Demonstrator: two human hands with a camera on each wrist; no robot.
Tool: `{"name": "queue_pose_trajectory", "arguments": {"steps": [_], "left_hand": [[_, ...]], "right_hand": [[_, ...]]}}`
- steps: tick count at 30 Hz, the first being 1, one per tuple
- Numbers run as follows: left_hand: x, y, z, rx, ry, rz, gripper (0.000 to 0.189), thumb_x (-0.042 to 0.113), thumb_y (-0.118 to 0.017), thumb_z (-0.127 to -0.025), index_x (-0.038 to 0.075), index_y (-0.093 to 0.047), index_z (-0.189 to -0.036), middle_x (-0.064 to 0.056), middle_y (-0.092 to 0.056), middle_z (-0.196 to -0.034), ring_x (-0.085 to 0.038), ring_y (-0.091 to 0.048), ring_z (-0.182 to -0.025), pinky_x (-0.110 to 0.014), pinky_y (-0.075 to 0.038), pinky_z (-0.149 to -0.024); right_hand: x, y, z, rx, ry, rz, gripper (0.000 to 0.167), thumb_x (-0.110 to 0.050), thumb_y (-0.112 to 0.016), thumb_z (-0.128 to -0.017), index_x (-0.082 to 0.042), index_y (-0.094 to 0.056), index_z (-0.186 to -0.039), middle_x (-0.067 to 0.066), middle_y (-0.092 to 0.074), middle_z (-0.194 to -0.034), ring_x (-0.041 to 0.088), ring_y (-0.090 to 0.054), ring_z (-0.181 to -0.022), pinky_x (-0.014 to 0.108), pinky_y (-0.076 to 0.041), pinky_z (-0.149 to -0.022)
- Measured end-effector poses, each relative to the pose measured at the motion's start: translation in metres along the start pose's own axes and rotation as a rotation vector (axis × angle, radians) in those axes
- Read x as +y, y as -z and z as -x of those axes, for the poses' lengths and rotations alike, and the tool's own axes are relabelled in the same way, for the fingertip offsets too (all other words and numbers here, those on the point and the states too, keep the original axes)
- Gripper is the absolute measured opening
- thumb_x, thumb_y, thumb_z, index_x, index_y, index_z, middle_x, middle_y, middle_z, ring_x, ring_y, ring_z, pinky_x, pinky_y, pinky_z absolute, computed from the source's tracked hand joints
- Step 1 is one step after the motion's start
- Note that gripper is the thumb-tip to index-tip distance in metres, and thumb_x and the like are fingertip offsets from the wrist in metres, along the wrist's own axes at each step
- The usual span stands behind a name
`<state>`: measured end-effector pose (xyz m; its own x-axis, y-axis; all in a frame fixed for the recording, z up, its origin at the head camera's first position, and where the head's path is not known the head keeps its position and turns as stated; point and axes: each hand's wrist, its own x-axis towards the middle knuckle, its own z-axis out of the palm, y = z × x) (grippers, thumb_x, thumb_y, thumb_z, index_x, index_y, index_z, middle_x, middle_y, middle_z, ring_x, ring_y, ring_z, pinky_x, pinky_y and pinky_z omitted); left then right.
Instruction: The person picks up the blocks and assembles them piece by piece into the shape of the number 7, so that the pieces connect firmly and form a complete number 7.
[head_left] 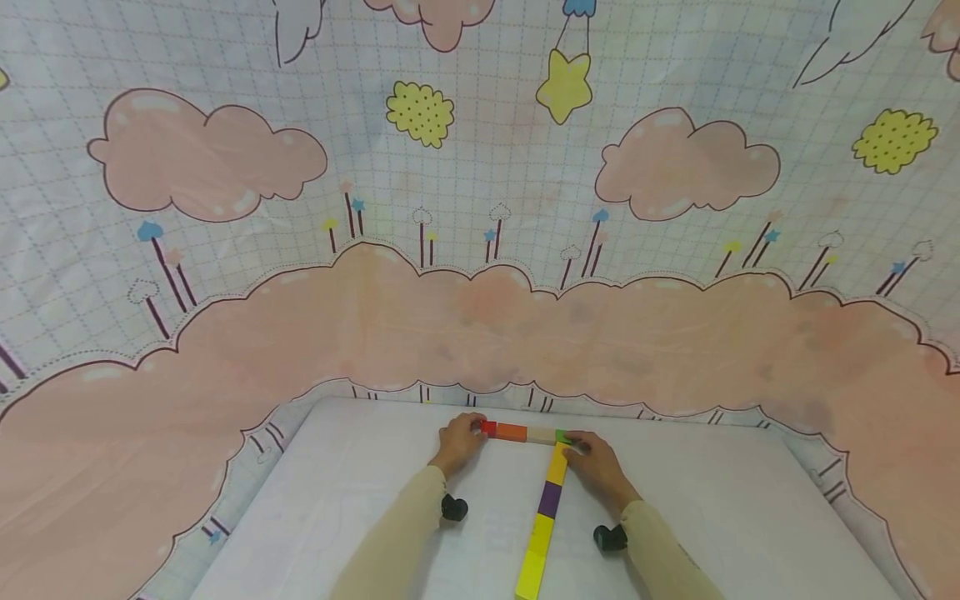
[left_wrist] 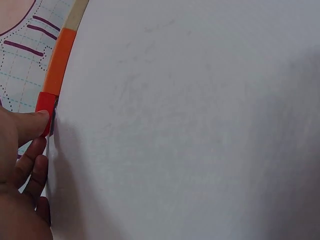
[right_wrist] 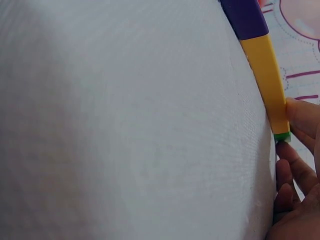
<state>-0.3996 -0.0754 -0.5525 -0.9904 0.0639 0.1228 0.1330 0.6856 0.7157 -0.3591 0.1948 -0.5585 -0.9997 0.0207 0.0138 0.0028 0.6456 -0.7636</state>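
Toy blocks form two joined lines on the white table. Across the far side run a red block [head_left: 489,428], an orange block [head_left: 512,432], a beige block [head_left: 541,435] and a green block [head_left: 561,436]. From the green end, a yellow-orange block [head_left: 557,465], a purple block [head_left: 550,500] and yellow blocks [head_left: 536,550] run toward me. My left hand [head_left: 459,442] pinches the red block [left_wrist: 45,109], thumb on its side. My right hand [head_left: 598,467] grips the corner, with its thumb against the yellow-orange block [right_wrist: 267,82] and a finger at the green block [right_wrist: 282,136].
The white table [head_left: 360,500] spreads on both sides of the blocks. Behind it hangs a patterned cloth [head_left: 480,325] with clouds and stars. Dark camera mounts [head_left: 454,508] stick out by the wrists.
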Motion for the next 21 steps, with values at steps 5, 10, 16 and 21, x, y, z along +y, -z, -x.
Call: {"name": "queue_pose_trajectory", "arguments": {"steps": [5,10,16,21], "left_hand": [[0.0030,-0.0004,0.0010,0.008,0.010,-0.015,0.029,0.012,-0.071,-0.089,0.007,-0.068,-0.118,-0.012,-0.068,-0.114,-0.032,-0.057,-0.113,-0.055,-0.033,-0.098],[0.0023,-0.0018,0.0011,0.006,0.021,-0.019,0.030,0.013,-0.071,-0.090,0.008,-0.068,-0.119,-0.012,-0.068,-0.115,-0.031,-0.057,-0.113,-0.054,-0.033,-0.098],[0.0006,-0.0040,0.0001,0.010,0.026,-0.024,0.031,0.014,-0.070,-0.090,0.008,-0.068,-0.120,-0.011,-0.068,-0.115,-0.031,-0.057,-0.112,-0.053,-0.034,-0.098],[-0.0011,-0.0062,-0.0004,0.016,0.022,-0.037,0.031,0.016,-0.071,-0.090,0.009,-0.068,-0.121,-0.010,-0.068,-0.116,-0.030,-0.057,-0.113,-0.053,-0.034,-0.098]], "right_hand": [[-0.0016,0.0008,-0.0008,-0.003,-0.007,-0.006,0.035,-0.021,-0.065,-0.094,-0.012,-0.063,-0.128,0.014,-0.060,-0.131,0.034,-0.052,-0.124,0.058,-0.037,-0.109],[-0.0006,0.0006,-0.0013,-0.002,-0.008,-0.006,0.035,-0.021,-0.064,-0.094,-0.012,-0.063,-0.128,0.014,-0.059,-0.132,0.035,-0.051,-0.125,0.058,-0.036,-0.110],[0.0012,-0.0009,-0.0019,-0.009,-0.029,-0.008,0.037,-0.022,-0.065,-0.094,-0.013,-0.062,-0.129,0.014,-0.058,-0.134,0.035,-0.050,-0.127,0.058,-0.035,-0.111],[0.0017,-0.0022,-0.0018,-0.006,-0.030,0.011,0.037,-0.022,-0.065,-0.094,-0.013,-0.061,-0.130,0.014,-0.058,-0.135,0.036,-0.050,-0.128,0.059,-0.035,-0.111]]}}
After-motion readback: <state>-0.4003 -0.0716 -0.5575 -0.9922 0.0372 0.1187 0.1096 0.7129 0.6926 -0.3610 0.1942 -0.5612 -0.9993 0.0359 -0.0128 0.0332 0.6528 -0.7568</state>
